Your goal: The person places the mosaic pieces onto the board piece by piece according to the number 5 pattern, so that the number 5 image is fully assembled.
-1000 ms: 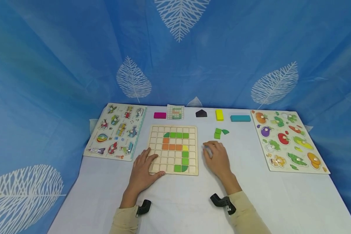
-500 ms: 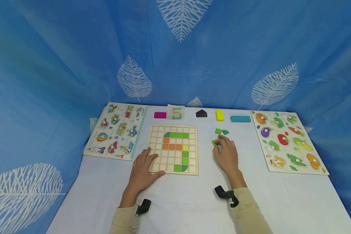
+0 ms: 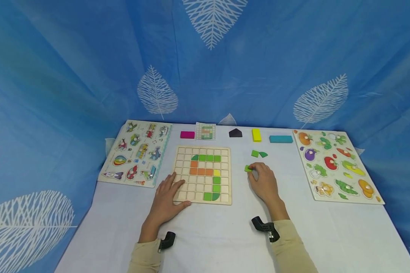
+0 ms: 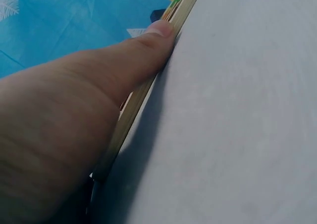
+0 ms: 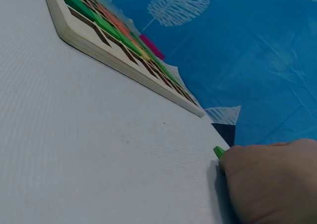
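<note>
My left hand [image 3: 165, 199] rests with spread fingers on the lower left corner of a wooden grid board [image 3: 188, 187]; in the left wrist view its thumb lies along the board's edge. Green, orange and yellow tiles sit in some of the board's squares. To the right of the board, my right hand [image 3: 264, 182] pinches a green square tile [image 3: 248, 168] between thumb and fingers, low over the white cloth. In the right wrist view only the corner of this tile [image 5: 218, 151] shows past the hand. Behind it lie another green square tile [image 3: 255, 153] and a green quarter-round tile [image 3: 263, 154].
A pattern card [image 3: 205, 131] lies behind the board, in a row with a magenta block [image 3: 187, 135], a black house-shaped block [image 3: 235, 133], a yellow block [image 3: 256, 135] and a teal block [image 3: 281, 139]. A vehicle puzzle [image 3: 130, 182] stands left, a vegetable puzzle [image 3: 319, 195] right.
My right hand has reached right to the loose green tiles, taken hold of one square tile and drawn it left and nearer. The left hand has stayed on the board.
</note>
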Action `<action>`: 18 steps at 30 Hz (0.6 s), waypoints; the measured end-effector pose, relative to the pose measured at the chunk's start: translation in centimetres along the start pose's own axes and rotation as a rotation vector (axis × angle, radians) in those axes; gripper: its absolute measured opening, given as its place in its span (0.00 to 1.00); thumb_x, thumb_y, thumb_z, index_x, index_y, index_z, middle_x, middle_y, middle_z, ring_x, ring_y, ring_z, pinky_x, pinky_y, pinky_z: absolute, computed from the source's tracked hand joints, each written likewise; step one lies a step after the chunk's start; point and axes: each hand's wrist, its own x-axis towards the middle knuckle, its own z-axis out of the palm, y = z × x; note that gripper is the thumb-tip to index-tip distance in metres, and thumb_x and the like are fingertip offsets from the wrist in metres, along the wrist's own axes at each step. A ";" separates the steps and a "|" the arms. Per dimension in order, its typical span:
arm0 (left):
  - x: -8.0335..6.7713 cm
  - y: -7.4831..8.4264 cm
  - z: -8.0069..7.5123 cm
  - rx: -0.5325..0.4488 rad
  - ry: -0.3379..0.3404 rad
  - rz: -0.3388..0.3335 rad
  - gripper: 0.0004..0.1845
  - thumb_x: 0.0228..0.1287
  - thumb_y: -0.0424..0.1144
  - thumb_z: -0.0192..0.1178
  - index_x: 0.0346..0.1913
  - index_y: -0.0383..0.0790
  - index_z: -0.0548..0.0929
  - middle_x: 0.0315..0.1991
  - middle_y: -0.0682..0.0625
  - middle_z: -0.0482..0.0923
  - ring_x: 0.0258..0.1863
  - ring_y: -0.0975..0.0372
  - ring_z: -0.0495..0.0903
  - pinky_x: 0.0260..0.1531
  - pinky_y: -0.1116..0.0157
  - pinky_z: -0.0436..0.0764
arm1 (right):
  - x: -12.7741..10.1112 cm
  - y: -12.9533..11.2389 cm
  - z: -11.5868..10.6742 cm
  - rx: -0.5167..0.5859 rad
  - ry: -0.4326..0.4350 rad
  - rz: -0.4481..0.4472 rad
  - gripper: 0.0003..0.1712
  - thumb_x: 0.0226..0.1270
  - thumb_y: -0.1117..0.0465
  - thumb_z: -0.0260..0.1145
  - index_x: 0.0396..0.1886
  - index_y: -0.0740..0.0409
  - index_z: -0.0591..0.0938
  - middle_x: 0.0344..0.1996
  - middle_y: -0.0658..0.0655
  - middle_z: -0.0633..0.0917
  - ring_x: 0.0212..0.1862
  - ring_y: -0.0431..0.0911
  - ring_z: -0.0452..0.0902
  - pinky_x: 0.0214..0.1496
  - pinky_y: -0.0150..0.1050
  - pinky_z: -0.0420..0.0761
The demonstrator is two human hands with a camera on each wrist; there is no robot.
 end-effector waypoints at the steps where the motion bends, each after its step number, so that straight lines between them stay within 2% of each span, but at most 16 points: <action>1: 0.0 0.0 0.0 -0.001 0.000 0.001 0.43 0.55 0.59 0.73 0.72 0.48 0.72 0.82 0.41 0.51 0.82 0.43 0.48 0.77 0.37 0.51 | -0.1 -0.2 0.1 0.011 -0.001 -0.002 0.12 0.71 0.59 0.66 0.51 0.57 0.82 0.54 0.60 0.84 0.59 0.58 0.78 0.63 0.56 0.76; 5: 0.0 0.1 0.0 0.001 0.013 0.005 0.43 0.55 0.59 0.74 0.71 0.47 0.74 0.82 0.40 0.53 0.81 0.42 0.50 0.76 0.36 0.52 | -0.7 -1.5 0.8 0.071 0.014 -0.071 0.11 0.70 0.59 0.68 0.50 0.55 0.82 0.52 0.57 0.84 0.59 0.55 0.79 0.63 0.53 0.79; 11: 0.1 0.1 0.0 0.013 0.010 -0.005 0.42 0.55 0.61 0.73 0.71 0.47 0.74 0.82 0.40 0.53 0.81 0.43 0.50 0.77 0.37 0.52 | -2.4 -5.9 2.6 0.154 0.043 -0.350 0.09 0.66 0.60 0.73 0.44 0.52 0.84 0.47 0.51 0.85 0.54 0.49 0.81 0.58 0.47 0.81; 15: 0.1 0.1 -0.1 0.019 0.015 -0.001 0.42 0.54 0.61 0.73 0.70 0.48 0.75 0.82 0.40 0.53 0.81 0.43 0.51 0.77 0.37 0.53 | -3.8 -8.9 3.9 0.129 0.025 -0.527 0.08 0.65 0.58 0.74 0.42 0.49 0.85 0.46 0.49 0.86 0.50 0.45 0.82 0.49 0.43 0.79; 18: 0.1 0.2 -0.1 0.013 0.021 -0.002 0.42 0.54 0.61 0.74 0.70 0.48 0.75 0.82 0.40 0.54 0.81 0.42 0.51 0.76 0.36 0.53 | -4.6 -10.5 4.7 0.077 0.006 -0.598 0.06 0.65 0.55 0.74 0.41 0.45 0.86 0.45 0.46 0.86 0.49 0.43 0.82 0.45 0.40 0.75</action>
